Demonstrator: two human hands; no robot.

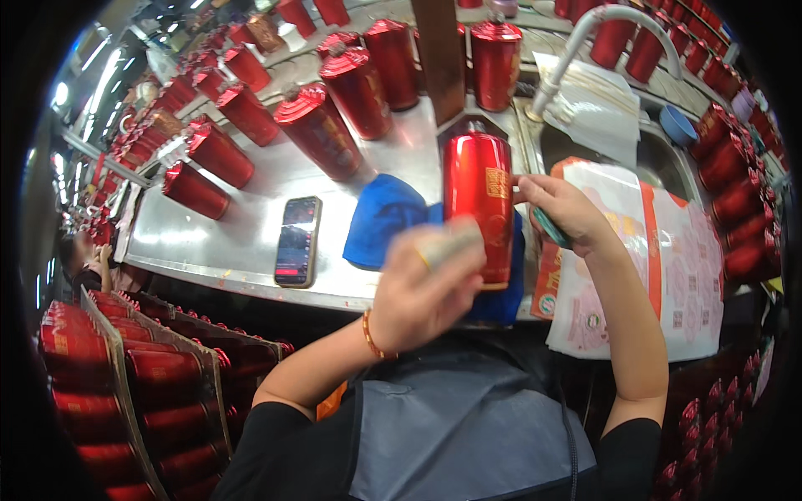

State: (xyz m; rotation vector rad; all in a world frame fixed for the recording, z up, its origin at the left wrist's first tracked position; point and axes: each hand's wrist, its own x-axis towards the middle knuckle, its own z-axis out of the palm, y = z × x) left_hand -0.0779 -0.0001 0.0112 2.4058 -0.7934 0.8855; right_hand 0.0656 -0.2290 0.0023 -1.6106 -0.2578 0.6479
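Observation:
A glossy red bottle (478,171) with gold print stands upright in front of me, at the edge of the metal table and by a blue cloth (386,219). My left hand (418,288), blurred by motion, is closed around a pale folded pad (451,244) at the bottle's lower front. Whether the pad touches the bottle I cannot tell. At the bottle's right side is my right hand (570,207), its thumb and forefinger close to the glass. Its other fingers curl around a flat green thing (549,229), mostly hidden by the palm.
A phone (297,242) lies left of the blue cloth. Several red bottles (355,92) stand across the metal table (225,255). On the right are a sink (668,163) with a white tap (576,46) and printed plastic packaging (618,284). Racked red bottles (167,376) fill the lower left.

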